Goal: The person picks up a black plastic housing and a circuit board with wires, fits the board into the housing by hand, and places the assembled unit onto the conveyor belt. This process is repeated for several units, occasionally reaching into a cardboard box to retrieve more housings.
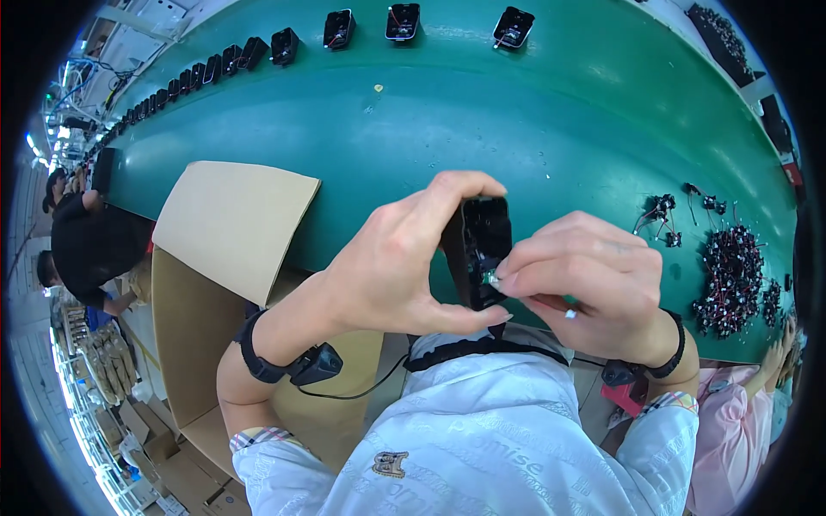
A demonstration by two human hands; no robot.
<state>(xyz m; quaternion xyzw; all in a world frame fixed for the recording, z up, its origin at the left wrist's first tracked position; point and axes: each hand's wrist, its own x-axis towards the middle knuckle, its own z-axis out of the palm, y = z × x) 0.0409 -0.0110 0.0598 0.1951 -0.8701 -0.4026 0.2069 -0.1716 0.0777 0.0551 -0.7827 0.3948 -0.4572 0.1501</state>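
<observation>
My left hand (391, 254) grips an open black plastic housing (488, 225) from its left side, fingers at the top and thumb along the bottom. The housing is tilted, with its hollow side facing right. My right hand (594, 271) is closed at the housing's lower right edge, pinching a small green piece (492, 279) that looks like a circuit board. Fingertips hide most of it. A small white plug (570, 315) shows below the right fingers; what it joins to is hidden.
A green worktable (430, 120) stretches ahead. Similar black housings (403, 23) stand in a curved row along its far side. At right lies a pile of small black wired parts (731, 279). An open cardboard box (202, 335) stands at left. Other people sit at both sides.
</observation>
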